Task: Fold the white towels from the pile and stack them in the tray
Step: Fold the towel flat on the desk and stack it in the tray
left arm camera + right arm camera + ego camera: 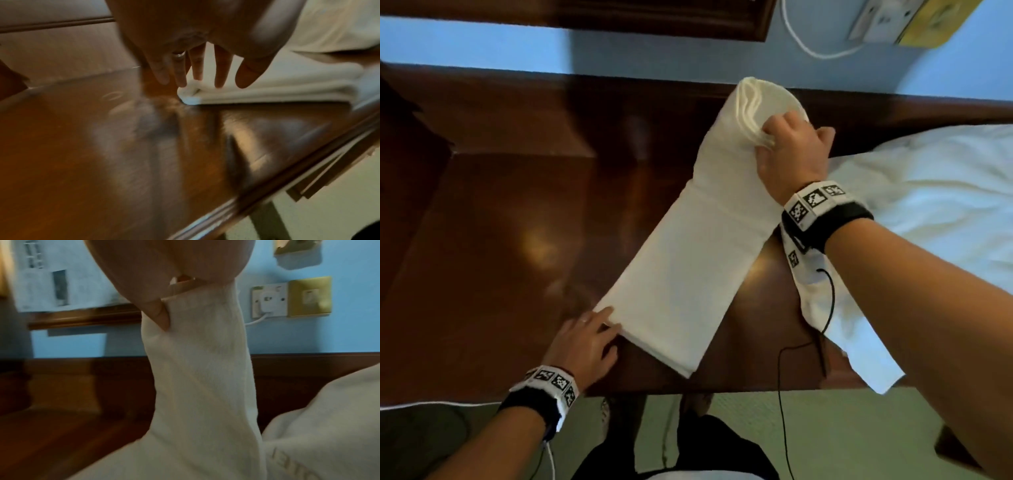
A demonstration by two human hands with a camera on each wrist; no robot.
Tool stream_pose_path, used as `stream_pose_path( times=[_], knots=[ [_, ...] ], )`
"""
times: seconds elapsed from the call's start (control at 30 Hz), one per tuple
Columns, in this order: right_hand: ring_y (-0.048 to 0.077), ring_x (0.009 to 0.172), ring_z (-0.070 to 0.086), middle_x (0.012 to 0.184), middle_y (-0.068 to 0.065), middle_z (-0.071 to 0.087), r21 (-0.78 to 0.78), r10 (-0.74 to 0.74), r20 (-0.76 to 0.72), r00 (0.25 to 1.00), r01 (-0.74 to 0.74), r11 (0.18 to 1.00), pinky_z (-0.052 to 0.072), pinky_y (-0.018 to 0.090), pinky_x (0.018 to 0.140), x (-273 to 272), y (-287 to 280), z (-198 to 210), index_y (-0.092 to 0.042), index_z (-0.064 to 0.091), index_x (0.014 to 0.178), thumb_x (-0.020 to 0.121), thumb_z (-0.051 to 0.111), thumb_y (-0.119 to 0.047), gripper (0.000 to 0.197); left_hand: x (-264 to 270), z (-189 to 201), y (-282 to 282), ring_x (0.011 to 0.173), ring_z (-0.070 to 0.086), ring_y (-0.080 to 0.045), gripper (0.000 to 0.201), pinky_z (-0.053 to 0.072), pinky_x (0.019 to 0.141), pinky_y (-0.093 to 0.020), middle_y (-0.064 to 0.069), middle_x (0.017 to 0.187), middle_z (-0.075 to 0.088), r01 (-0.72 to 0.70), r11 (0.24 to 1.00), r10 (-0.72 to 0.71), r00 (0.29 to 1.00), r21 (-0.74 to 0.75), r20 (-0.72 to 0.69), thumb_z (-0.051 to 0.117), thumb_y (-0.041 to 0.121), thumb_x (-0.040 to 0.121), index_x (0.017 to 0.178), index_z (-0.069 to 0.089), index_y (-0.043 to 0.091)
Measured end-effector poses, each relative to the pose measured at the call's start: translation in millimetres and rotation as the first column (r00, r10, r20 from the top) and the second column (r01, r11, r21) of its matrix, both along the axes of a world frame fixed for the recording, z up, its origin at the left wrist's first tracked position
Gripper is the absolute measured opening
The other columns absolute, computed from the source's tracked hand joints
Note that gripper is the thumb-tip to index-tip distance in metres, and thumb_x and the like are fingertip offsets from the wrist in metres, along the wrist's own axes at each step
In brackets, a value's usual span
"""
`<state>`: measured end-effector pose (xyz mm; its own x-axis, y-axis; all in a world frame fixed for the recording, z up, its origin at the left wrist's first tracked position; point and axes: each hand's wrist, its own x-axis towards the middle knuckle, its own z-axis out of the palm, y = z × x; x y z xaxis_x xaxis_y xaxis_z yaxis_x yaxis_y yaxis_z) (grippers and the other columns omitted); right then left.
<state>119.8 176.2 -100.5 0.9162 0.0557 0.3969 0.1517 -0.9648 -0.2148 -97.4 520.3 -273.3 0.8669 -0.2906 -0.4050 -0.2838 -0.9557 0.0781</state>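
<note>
Right hand (792, 154): raised above table (500, 222), fingers clenched round far end of folded white towel (688, 260), lifting that end; thumb pressed into cloth in right wrist view.
Left hand (585, 342): flat, fingers (221, 71) straight, pressing towel's near corner onto table.
Towel: one long strip, several layers, lying diagonally across table centre.
Pile of white towels (935, 205): on table's right side, count unclear; embossed lettering on one, unreadable.
Wall socket (267, 300): one, white plug inserted.
</note>
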Motion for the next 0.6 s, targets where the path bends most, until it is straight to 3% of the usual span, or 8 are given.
stream_pose_path(
  times=[0.1,0.2,0.3,0.37,0.43,0.5,0.6],
  knots=[
    [0.031,0.082,0.059,0.091,0.005,0.061,-0.088,0.141,0.042,0.989,-0.137,0.987,0.028,0.04,0.083,-42.7,27.7,-31.4,-0.015,0.064,0.092,0.081,0.061,-0.016,0.011,11.9,0.9,-0.6,0.089,0.07,-0.031,0.047,0.056,0.068,-0.045,-0.003,0.11,0.074,-0.014,0.995,0.015,1.0,-0.095,0.003,0.042,0.047,0.079,0.09,0.08,0.022],
    [0.029,0.073,0.057,0.081,0.004,0.058,-0.182,0.267,0.07,0.961,-0.251,0.951,0.032,0.042,0.079,-103.5,59.4,-75.8,-0.016,0.064,0.083,0.079,0.065,-0.01,0.007,25.7,3.9,13.8,0.089,0.068,-0.032,0.054,0.053,0.073,-0.043,-0.002,0.105,0.073,-0.052,0.981,0.059,0.998,-0.187,0.032,0.039,0.048,0.08,0.1,0.078,0.016],
    [0.027,0.077,0.051,0.082,0.004,0.056,-0.293,0.374,0.031,0.927,-0.349,0.89,0.033,0.042,0.077,-168.8,91.3,-130.1,-0.017,0.062,0.079,0.076,0.064,-0.007,0.011,35.7,14.3,32.8,0.09,0.066,-0.032,0.055,0.052,0.073,-0.041,-0.003,0.105,0.07,-0.022,0.977,0.047,0.993,-0.211,0.113,0.038,0.047,0.084,0.109,0.074,0.015],
    [0.028,0.085,0.048,0.092,0.007,0.06,-0.329,0.401,-0.03,0.916,-0.388,0.861,0.034,0.043,0.078,-204.4,109.0,-160.4,-0.016,0.062,0.079,0.074,0.057,-0.006,0.012,40.8,19.8,42.9,0.087,0.066,-0.033,0.05,0.053,0.07,-0.041,-0.007,0.105,0.068,0.075,0.975,-0.031,0.978,-0.208,0.206,0.044,0.044,0.084,0.113,0.071,0.013],
    [0.028,0.091,0.047,0.104,0.009,0.062,-0.357,0.359,-0.079,0.93,-0.362,0.861,0.034,0.043,0.081,-231.6,122.2,-182.3,-0.017,0.065,0.084,0.073,0.052,-0.009,0.019,46.5,20.3,45.9,0.089,0.064,-0.035,0.05,0.052,0.069,-0.042,-0.009,0.11,0.064,0.209,0.962,-0.153,0.946,-0.178,0.286,0.056,0.04,0.081,0.121,0.066,0.012],
    [0.029,0.095,0.047,0.115,0.01,0.056,-0.344,0.253,-0.093,0.963,-0.269,0.899,0.034,0.044,0.082,-246.2,125.9,-189.7,-0.019,0.063,0.097,0.073,0.052,-0.009,0.028,51.6,19.0,40.4,0.095,0.063,-0.037,0.062,0.052,0.072,-0.044,-0.012,0.118,0.061,0.34,0.929,-0.284,0.909,-0.147,0.305,0.074,0.035,0.073,0.129,0.061,0.012],
    [0.033,0.099,0.049,0.124,0.014,0.053,-0.308,0.064,-0.126,0.99,-0.101,0.946,0.037,0.045,0.081,-255.9,129.4,-195.4,-0.018,0.056,0.113,0.077,0.049,-0.009,0.038,62.9,8.6,27.8,0.102,0.06,-0.037,0.072,0.05,0.076,-0.046,-0.016,0.124,0.06,0.532,0.844,-0.492,0.82,-0.068,0.293,0.081,0.03,0.065,0.13,0.059,0.012]
  ],
)
